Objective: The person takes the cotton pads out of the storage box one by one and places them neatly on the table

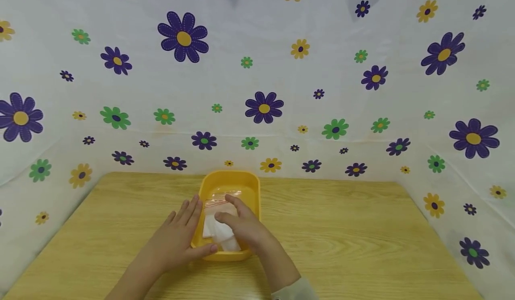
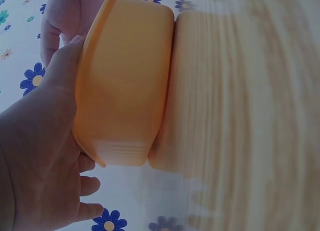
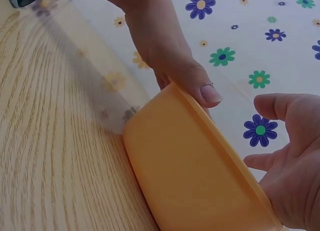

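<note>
A clear bag with white contents [image 1: 220, 232] lies inside the yellow tub [image 1: 231, 177], between the hands. The left hand [image 1: 179, 237], fingers straight, rests along the tub's left rim, thumb over the near edge. The right hand [image 1: 244, 227] is over the bag, thumb and forefinger spread; I cannot tell whether it touches.

The bare left hand [image 1: 175, 239] lies with fingers [image 1: 190, 213] straight and pointing forward, its thumb [image 1: 205, 250] stretched sideways toward the bare right hand [image 1: 245, 225] just beside it. The right hand's thumb [image 1: 225, 218] and index finger [image 1: 239, 204] extend apart; behind its wrist [image 1: 263, 242] sits a pale fabric sleeve [image 1: 297, 290].
</note>
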Motion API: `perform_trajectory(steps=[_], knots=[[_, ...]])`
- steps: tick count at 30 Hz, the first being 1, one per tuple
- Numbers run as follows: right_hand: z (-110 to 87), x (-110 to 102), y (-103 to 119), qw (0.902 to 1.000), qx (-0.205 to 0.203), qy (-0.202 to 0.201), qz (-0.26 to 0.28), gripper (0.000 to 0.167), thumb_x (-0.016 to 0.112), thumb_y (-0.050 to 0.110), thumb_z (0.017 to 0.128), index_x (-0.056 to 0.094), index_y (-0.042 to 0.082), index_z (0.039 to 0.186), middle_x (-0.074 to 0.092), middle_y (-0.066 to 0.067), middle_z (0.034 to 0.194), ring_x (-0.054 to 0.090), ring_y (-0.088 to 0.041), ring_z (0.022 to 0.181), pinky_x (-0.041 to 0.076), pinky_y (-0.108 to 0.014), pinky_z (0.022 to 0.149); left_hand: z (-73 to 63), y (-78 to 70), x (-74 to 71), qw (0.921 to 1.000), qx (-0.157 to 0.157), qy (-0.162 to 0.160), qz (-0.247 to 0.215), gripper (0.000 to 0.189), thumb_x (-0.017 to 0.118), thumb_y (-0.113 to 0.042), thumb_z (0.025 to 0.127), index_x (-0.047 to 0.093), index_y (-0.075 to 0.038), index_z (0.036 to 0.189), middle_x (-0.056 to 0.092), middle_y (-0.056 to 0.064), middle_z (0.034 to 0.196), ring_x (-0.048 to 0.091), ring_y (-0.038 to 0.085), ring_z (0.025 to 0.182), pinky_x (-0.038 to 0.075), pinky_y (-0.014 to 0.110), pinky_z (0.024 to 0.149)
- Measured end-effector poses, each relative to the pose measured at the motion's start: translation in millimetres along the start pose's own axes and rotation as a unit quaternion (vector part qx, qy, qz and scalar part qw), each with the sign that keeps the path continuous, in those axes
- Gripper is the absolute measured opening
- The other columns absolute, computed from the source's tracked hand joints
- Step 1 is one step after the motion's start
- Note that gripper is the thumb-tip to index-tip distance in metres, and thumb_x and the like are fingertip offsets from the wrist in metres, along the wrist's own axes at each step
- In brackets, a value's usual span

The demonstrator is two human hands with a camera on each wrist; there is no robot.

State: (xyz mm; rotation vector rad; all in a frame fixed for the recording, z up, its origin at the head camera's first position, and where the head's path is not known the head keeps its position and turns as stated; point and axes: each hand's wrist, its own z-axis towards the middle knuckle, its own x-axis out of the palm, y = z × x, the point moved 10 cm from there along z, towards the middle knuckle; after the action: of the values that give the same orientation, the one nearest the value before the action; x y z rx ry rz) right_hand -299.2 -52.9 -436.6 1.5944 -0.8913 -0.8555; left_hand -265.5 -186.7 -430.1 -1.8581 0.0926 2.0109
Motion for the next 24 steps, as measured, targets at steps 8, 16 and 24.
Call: perform_trajectory(steps=[8, 16, 24], knots=[[0.1, 0.1, -0.3, 1.0, 0.003, 0.002, 0.005, 0.074, 0.064, 0.042, 0.094, 0.033, 0.015, 0.156, 0.026, -0.028, 0.159, 0.025, -0.05, 0.145, 0.028, -0.07, 0.111, -1.0, 1.7, 2.0, 0.9998, -0.008, 0.018, 0.003, 0.132, 0.05, -0.093, 0.07, 0.021, 0.002, 0.157, 0.011, 0.019, 0.166, 0.017, 0.043, 0.151, 0.025, 0.066, 0.115], [3.0, 0.8, -1.5, 0.9999, -0.007, -0.005, -0.006, 0.077, 0.066, 0.04, 0.094, 0.031, 0.011, 0.156, 0.044, -0.025, 0.148, 0.045, -0.043, 0.135, 0.04, -0.063, 0.107, 0.1, 2.0, 4.0, 0.9998, -0.01, 0.013, 0.007, 0.132, 0.049, -0.093, 0.069, 0.022, 0.002, 0.157, 0.013, 0.018, 0.166, 0.019, 0.043, 0.15, 0.027, 0.066, 0.114], [1.0, 2.5, -1.9, 0.9972, -0.013, -0.026, -0.069, 0.077, 0.066, 0.044, 0.093, 0.032, 0.017, 0.157, 0.032, -0.02, 0.159, 0.034, -0.043, 0.144, 0.033, -0.065, 0.111, -0.3, 3.8, 6.4, 0.9999, -0.011, 0.013, 0.005, 0.13, 0.05, -0.092, 0.07, 0.02, 0.0, 0.158, 0.011, 0.017, 0.167, 0.018, 0.042, 0.151, 0.026, 0.065, 0.115]])
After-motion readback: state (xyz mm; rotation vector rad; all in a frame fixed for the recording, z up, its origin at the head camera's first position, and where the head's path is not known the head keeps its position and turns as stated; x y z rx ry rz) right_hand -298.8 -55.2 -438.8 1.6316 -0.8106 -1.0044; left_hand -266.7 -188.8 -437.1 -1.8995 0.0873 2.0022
